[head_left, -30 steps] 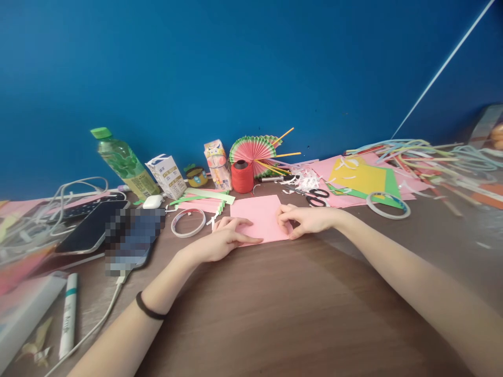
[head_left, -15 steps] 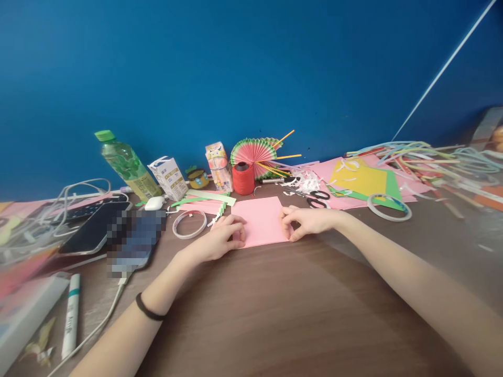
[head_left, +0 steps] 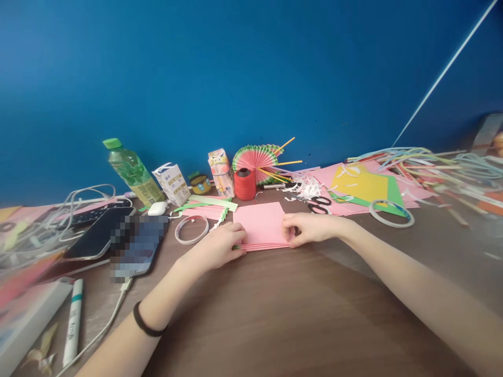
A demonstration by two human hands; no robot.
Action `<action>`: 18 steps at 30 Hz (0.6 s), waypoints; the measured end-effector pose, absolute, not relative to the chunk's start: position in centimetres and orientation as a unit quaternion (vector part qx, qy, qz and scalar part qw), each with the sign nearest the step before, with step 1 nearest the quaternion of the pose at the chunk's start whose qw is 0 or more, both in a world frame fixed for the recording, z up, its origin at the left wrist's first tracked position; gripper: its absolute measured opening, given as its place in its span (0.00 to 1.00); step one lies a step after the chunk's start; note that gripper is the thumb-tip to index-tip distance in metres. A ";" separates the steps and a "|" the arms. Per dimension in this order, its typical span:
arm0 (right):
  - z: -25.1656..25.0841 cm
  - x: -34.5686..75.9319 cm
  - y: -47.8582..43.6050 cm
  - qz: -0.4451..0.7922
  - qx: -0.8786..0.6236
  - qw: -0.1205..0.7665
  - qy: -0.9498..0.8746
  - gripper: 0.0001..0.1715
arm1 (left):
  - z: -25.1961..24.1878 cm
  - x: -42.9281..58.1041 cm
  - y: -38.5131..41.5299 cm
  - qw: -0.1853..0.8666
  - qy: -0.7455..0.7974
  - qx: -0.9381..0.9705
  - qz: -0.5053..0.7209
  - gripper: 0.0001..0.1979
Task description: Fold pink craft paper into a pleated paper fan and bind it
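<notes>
The pink paper lay on the table, layered along its near edge — the left hand's fingers pinching one near corner, the right hand's the other. Flush layers seemed to want even pressure at both ends. Beyond stood a red spool; scissors lay rightward.

Craft desk against a blue wall, home or office unclear, pink paper at its centre, coloured sheets, scissors, tape rolls, thread spool, paper fan, phone, drink bottle
</notes>
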State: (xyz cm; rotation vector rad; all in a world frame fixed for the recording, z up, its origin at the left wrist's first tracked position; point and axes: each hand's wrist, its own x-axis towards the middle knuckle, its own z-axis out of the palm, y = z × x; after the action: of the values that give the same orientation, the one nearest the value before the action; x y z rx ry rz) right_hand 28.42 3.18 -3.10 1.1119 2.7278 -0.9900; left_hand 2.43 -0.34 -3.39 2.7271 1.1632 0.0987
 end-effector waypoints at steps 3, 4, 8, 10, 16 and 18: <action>-2.7 28.5 3.0 -0.297 0.372 0.012 0.879 0.04 | -3.1 2.6 -0.4 0.037 0.390 0.920 0.037 0.08; -2.6 28.6 2.9 -0.296 0.378 0.013 0.877 0.05 | -3.0 2.6 -0.4 0.027 0.391 0.919 0.039 0.09; -1.6 28.5 2.4 -0.291 0.390 0.002 0.874 0.12 | -2.6 2.6 -0.3 0.014 0.406 0.912 0.058 0.13; -1.0 28.3 2.1 -0.275 0.388 -0.009 0.880 0.10 | -2.3 2.7 -0.3 0.025 0.419 0.905 0.073 0.13; 0.6 27.8 1.4 -0.210 0.404 -0.179 0.872 0.11 | -0.2 2.7 -0.7 0.125 0.499 0.837 0.189 0.12; 1.2 27.6 1.2 -0.205 0.404 -0.252 0.855 0.11 | 0.7 2.7 -1.0 0.148 0.511 0.811 0.243 0.12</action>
State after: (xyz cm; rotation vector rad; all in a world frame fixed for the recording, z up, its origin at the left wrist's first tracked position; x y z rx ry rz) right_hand 27.64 1.24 1.20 1.5231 3.2265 -0.7752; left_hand 2.74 -0.98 0.70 2.3332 1.4711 0.6976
